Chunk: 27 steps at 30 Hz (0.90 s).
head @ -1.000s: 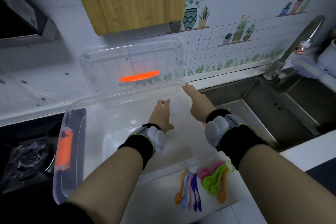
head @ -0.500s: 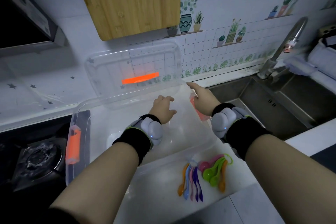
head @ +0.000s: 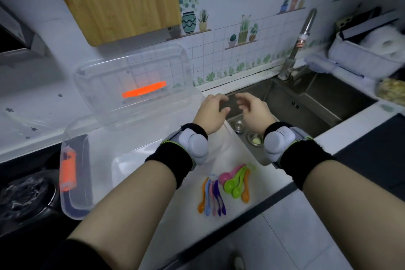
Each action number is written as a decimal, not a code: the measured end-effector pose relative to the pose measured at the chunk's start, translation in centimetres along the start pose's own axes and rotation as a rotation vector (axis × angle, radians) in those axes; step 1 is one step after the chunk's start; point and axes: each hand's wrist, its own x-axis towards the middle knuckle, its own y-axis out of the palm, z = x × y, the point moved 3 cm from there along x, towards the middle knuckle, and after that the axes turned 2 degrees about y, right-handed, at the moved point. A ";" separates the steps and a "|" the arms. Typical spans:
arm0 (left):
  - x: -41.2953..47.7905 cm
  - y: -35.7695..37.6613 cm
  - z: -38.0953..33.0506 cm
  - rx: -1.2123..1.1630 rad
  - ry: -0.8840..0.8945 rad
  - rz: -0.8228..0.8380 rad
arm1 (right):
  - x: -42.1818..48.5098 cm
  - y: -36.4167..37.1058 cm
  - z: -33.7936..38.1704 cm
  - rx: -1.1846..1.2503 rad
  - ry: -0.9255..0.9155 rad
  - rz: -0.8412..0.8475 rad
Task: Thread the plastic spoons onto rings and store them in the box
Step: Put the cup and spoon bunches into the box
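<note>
While the left hand [head: 211, 112] and right hand [head: 254, 112] hover side by side over the steel sink's [head: 306, 107] near corner, each grip is loose, with fingers lightly curled and holding nothing. At 6 o'clock from them, on the white tabletop [head: 252, 210], lie the slim coloured plastic spoons [head: 212, 197], just beside the round-bowled coloured plastic spoons [head: 236, 182]. The clear plastic box with orange latches [head: 72, 204] sits at 8 o'clock. Its clear lid [head: 135, 68] is propped against the wall at 10 o'clock.

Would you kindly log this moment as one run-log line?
left hand: empty | right hand: empty | spoons: on counter | box: open
</note>
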 end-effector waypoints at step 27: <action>-7.5 15.2 7.1 0.225 -0.140 0.439 | -7.5 5.6 -15.4 -0.188 0.394 0.223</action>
